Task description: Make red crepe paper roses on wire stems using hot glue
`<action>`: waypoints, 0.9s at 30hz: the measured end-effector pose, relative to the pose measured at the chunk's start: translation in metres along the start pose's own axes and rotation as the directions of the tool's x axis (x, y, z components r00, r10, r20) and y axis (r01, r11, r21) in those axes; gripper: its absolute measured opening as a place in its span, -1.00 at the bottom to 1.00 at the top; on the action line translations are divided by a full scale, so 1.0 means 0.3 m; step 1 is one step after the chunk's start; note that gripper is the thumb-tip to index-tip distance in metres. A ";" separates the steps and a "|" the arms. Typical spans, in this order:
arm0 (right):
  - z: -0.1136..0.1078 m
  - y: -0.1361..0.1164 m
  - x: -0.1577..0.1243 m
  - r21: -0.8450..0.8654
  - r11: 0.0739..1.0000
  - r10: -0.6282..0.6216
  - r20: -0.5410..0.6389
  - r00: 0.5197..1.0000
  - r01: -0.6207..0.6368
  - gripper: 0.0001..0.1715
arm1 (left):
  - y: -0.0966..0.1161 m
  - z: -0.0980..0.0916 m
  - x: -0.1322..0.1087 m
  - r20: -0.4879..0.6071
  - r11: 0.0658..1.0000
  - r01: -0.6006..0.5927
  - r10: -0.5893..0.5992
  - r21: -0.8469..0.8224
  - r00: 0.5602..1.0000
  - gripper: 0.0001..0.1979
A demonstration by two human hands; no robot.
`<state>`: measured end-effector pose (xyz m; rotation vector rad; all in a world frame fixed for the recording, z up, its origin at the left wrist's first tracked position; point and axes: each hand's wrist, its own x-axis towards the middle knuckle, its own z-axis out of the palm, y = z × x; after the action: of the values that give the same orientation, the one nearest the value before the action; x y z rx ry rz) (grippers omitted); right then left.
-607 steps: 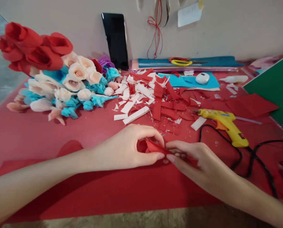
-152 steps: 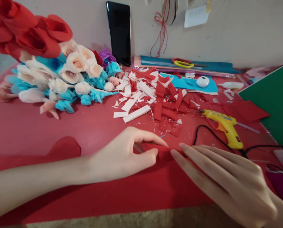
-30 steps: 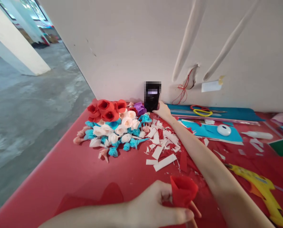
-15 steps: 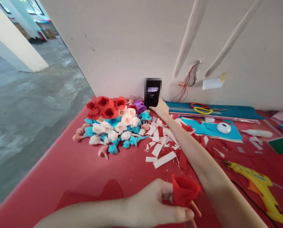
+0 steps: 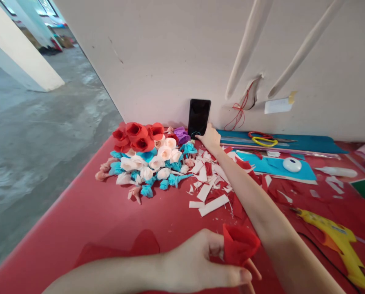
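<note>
My left hand (image 5: 201,261) is closed around a red crepe-paper flower (image 5: 240,245) near the front of the table, its cup-shaped petals facing up. My right hand (image 5: 211,138) reaches to the back, gripping the lower right edge of a black phone (image 5: 199,116) that leans against the wall. The thumb lies on the bottom of the screen, where a small dotted pattern glows; the fingers are partly hidden at the phone's side. Left of the phone lies a pile of paper flowers: red ones (image 5: 142,143), white ones (image 5: 164,153), blue ones (image 5: 174,179) and a purple one (image 5: 181,134).
White paper scraps (image 5: 213,205) lie under my right forearm. To the right are a yellow glue gun (image 5: 332,232) with a cord, scissors (image 5: 263,140), a white oval object (image 5: 292,164) on blue paper (image 5: 306,173) and a white tube (image 5: 337,171). The red table (image 5: 109,228) ends at the left.
The phone's screen has gone from showing light text to dark with a small dotted glow by the thumb. The view has shifted slightly; both hands keep their places.
</note>
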<state>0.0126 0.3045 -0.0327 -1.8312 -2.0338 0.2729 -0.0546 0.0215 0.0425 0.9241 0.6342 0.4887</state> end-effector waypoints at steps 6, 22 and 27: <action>-0.035 -0.024 -0.033 0.069 0.997 -0.020 -0.054 0.998 0.024 -0.62 | -0.005 0.000 0.000 -0.013 0.997 -0.053 0.053 0.049 0.998 -0.77; -0.389 0.097 -0.651 0.510 0.849 -0.020 -0.223 0.975 0.134 -0.89 | 0.037 -0.023 0.013 -0.490 0.923 -0.385 0.332 -0.008 0.806 -0.77; -0.423 0.102 -0.887 0.717 0.697 0.023 0.000 1.000 -0.016 -0.88 | 0.025 0.000 -0.007 -0.437 0.934 -0.356 0.331 0.026 0.836 -0.74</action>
<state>0.1114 0.0318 0.0289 -1.3296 -1.5494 0.9226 -0.0570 0.0241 0.0495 0.8833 0.8572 1.0550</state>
